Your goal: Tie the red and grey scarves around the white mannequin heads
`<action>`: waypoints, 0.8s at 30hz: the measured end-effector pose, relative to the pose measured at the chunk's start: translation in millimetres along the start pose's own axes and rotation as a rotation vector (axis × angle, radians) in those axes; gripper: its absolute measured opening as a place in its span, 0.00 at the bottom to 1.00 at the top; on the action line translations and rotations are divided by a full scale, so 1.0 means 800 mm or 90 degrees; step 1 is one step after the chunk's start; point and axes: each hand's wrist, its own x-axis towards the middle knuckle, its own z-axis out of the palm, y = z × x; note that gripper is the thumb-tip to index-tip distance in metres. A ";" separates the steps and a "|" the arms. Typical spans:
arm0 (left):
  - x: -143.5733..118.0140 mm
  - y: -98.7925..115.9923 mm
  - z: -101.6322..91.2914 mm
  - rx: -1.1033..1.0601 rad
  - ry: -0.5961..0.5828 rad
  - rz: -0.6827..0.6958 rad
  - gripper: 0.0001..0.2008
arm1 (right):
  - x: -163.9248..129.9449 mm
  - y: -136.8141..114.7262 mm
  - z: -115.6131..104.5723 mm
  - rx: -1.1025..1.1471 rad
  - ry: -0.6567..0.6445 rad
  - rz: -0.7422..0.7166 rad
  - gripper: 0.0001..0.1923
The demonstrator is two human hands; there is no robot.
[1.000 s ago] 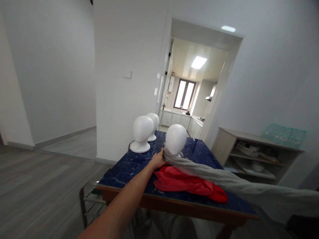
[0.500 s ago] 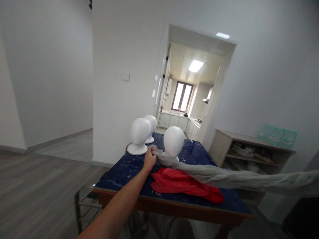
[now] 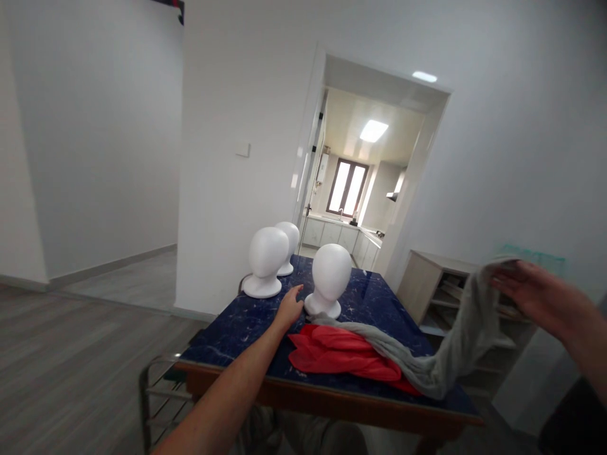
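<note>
A long grey scarf [image 3: 469,322] runs from the table up to my right hand [image 3: 540,294], which grips its end at the right, above table height. The rest of the scarf droops and lies across a crumpled red cloth [image 3: 339,354] at the near side of the table. My left hand [image 3: 290,308] is empty, fingers stretched out, just left of a white foam mannequin head [image 3: 331,278]. That head stands upright, with the scarf's far end by its base.
The blue marbled table [image 3: 246,332] also bears a second mannequin head [image 3: 268,253] and a third head [image 3: 290,239] behind it. A wooden shelf unit [image 3: 427,284] with bottles on top stands at the right. Metal rack [image 3: 164,373] bars are at the left. A doorway opens onto a kitchen.
My left hand has let go of the grey scarf. My right hand has come into view at the right, holding the other end. The stretched scarf has slackened and sagged onto the table.
</note>
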 end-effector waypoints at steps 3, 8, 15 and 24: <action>0.001 -0.006 0.004 0.032 -0.030 0.029 0.35 | -0.022 -0.011 0.096 0.245 -0.092 0.193 0.11; 0.002 -0.006 0.005 0.074 -0.077 0.065 0.37 | -0.127 -0.013 0.298 0.303 -0.293 0.314 0.21; -0.002 -0.003 0.007 0.133 -0.163 0.102 0.43 | -0.268 0.003 0.429 0.270 -0.498 0.262 0.30; 0.010 0.020 0.022 0.101 -0.148 0.050 0.52 | -0.240 0.126 0.235 -0.297 -0.023 -0.032 0.21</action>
